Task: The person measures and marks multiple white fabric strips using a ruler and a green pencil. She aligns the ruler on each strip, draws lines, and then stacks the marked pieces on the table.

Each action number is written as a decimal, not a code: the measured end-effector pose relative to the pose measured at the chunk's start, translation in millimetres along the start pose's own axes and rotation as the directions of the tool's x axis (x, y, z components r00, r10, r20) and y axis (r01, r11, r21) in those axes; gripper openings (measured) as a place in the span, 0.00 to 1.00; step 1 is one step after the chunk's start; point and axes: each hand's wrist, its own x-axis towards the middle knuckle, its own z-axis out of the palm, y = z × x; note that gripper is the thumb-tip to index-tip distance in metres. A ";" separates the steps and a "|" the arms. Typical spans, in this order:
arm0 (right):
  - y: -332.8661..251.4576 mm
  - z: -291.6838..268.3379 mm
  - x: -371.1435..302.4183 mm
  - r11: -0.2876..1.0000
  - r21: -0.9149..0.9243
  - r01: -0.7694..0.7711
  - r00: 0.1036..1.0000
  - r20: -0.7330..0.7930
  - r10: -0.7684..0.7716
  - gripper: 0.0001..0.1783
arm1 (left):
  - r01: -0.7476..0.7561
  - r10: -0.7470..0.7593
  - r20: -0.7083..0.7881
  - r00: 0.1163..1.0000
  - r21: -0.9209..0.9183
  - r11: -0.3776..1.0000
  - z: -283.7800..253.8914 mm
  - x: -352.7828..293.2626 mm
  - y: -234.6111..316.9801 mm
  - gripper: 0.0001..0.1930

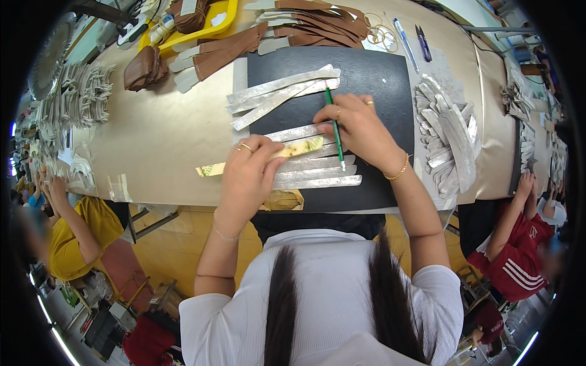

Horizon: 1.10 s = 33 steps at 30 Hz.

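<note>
My left hand (pixel 244 177) is closed on a narrow yellowish patterned strip (pixel 305 146), its fingers pressing it down over a row of whitish-silver strips (pixel 320 182). In my right hand (pixel 360 125) is a slim green pen (pixel 340 152), held slanting across the row with one end toward me. The right fingertips also rest close to the upper strips of the row. Farther off, several similar silvery strips (pixel 274 88) lie loosely fanned. All of these lie on a black mat (pixel 378 70), though the yellowish strip's left end reaches past it.
A heap of silvery strips (pixel 455 140) lies right of the mat. Beyond it are a blue pen (pixel 405 46) and a dark pen (pixel 423 44). Brown pieces (pixel 229 52) and a yellow tray (pixel 229 21) stand at the far side. Co-workers sit left and right.
</note>
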 end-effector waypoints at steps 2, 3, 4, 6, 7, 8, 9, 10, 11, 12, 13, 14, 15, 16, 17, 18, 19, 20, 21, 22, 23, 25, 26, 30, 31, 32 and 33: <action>3.2 -11.0 -3.5 0.999 -0.011 -0.043 0.997 -0.063 0.042 0.09 | 0.026 -0.026 -0.057 0.998 -0.005 1.000 1.4 6.9 -6.0 0.09; 9.2 -15.7 -5.3 0.997 -0.029 -0.067 0.991 -0.115 0.063 0.09 | 0.028 -0.029 -0.061 0.998 -0.020 0.999 4.5 10.1 -6.6 0.09; 13.1 -19.9 -10.0 0.993 0.037 -0.115 0.979 -0.163 0.120 0.09 | 0.029 -0.031 -0.065 0.997 -0.036 0.999 9.8 14.1 -5.5 0.10; 16.8 -27.1 -17.0 0.973 0.128 -0.191 0.952 -0.218 0.215 0.09 | 0.001 -0.003 -0.069 0.998 -0.031 1.000 20.2 21.7 -2.4 0.10; 17.1 -29.1 -20.9 0.963 0.153 -0.224 0.939 -0.230 0.255 0.09 | -0.028 0.027 -0.065 0.998 -0.008 1.000 25.3 25.1 -0.8 0.10; 17.3 -29.7 -25.7 0.948 0.178 -0.262 0.921 -0.246 0.301 0.09 | -0.064 0.065 -0.054 0.996 0.013 0.998 29.8 29.0 -0.7 0.10; 17.5 -28.9 -30.0 0.946 0.184 -0.266 0.917 -0.255 0.307 0.09 | -0.072 0.072 -0.048 0.996 0.008 0.997 33.2 32.0 -1.5 0.10; 17.8 -27.5 -34.2 0.944 0.190 -0.269 0.912 -0.264 0.313 0.08 | -0.079 0.079 -0.041 0.996 0.004 0.997 36.2 34.5 -2.1 0.10; 17.7 -26.2 -37.8 0.941 0.198 -0.274 0.907 -0.272 0.321 0.08 | -0.086 0.086 -0.032 0.996 0.001 0.996 38.1 36.3 -2.6 0.10; 16.7 -25.4 -40.3 0.942 0.195 -0.272 0.907 -0.276 0.319 0.08 | -0.084 0.084 -0.025 0.996 0.008 0.996 39.2 37.1 -2.9 0.10; 15.2 -24.2 -41.9 0.944 0.192 -0.270 0.907 -0.279 0.316 0.08 | -0.082 0.082 -0.020 0.996 0.015 0.997 39.8 37.6 -3.2 0.10; 14.6 -23.1 -43.2 0.945 0.189 -0.266 0.907 -0.282 0.312 0.08 | -0.079 0.080 -0.015 0.997 0.022 0.997 40.5 37.8 -3.5 0.10; 14.6 -22.7 -44.1 0.945 0.187 -0.269 0.907 -0.281 0.314 0.08 | -0.081 0.082 -0.021 0.996 0.025 0.996 41.2 37.8 -3.3 0.10; 14.5 -22.5 -44.8 0.945 0.185 -0.271 0.907 -0.280 0.315 0.09 | -0.083 0.083 -0.028 0.996 0.029 0.996 41.8 37.6 -2.9 0.11; 14.5 -22.5 -45.2 0.945 0.182 -0.272 0.908 -0.277 0.314 0.09 | -0.082 0.083 -0.036 0.996 0.032 0.996 42.5 37.5 -2.3 0.11; 14.5 -22.3 -45.5 0.946 0.180 -0.269 0.908 -0.279 0.312 0.09 | -0.080 0.081 -0.036 0.996 0.029 0.996 43.2 37.5 -1.8 0.10; 14.5 -22.0 -45.8 0.947 0.178 -0.267 0.909 -0.281 0.309 0.09 | -0.077 0.078 -0.037 0.996 0.026 0.997 43.9 37.5 -1.4 0.10; 14.6 -22.0 -45.8 0.949 0.175 -0.263 0.909 -0.283 0.305 0.09 | -0.074 0.075 -0.039 0.996 0.022 0.997 44.4 37.5 -1.1 0.10; 14.5 -22.0 -45.9 0.949 0.174 -0.262 0.910 -0.284 0.303 0.09 | -0.068 0.069 -0.038 0.997 0.021 0.997 44.8 37.7 -1.2 0.09; 14.4 -22.0 -46.0 0.950 0.172 -0.261 0.910 -0.285 0.301 0.09 | -0.062 0.063 -0.037 0.997 0.020 0.998 45.2 38.3 -1.5 0.09; 14.2 -22.0 -46.3 0.951 0.170 -0.260 0.910 -0.285 0.300 0.09 | -0.057 0.057 -0.036 0.998 0.018 0.998 45.5 38.9 -1.8 0.09; 12.5 -24.1 -45.5 0.963 0.119 -0.241 0.918 -0.294 0.267 0.07 | -0.071 0.072 -0.033 0.997 0.019 0.997 44.4 40.2 -2.8 0.10; 11.6 -24.8 -45.2 0.968 0.094 -0.233 0.921 -0.297 0.250 0.07 | -0.079 0.079 -0.032 0.996 0.019 0.997 44.0 40.8 -3.1 0.10; 7.0 -21.5 -42.4 0.950 0.192 -0.244 0.898 -0.326 0.297 0.10 | -0.096 0.097 -0.039 0.995 0.029 0.995 43.6 41.9 -3.1 0.10; 4.4 -17.7 -39.6 0.941 0.252 -0.224 0.884 -0.354 0.305 0.11 | -0.095 0.096 -0.040 0.995 0.028 0.995 43.8 42.2 -3.1 0.10; 1.8 -14.1 -36.4 0.929 0.310 -0.201 0.870 -0.379 0.315 0.13 | -0.092 0.093 -0.041 0.995 0.027 0.995 44.1 42.3 -3.2 0.10; -2.7 -12.9 -32.8 0.932 0.311 -0.188 0.877 -0.373 0.302 0.13 | -0.087 0.088 -0.039 0.995 0.026 0.996 44.1 42.4 -3.3 0.10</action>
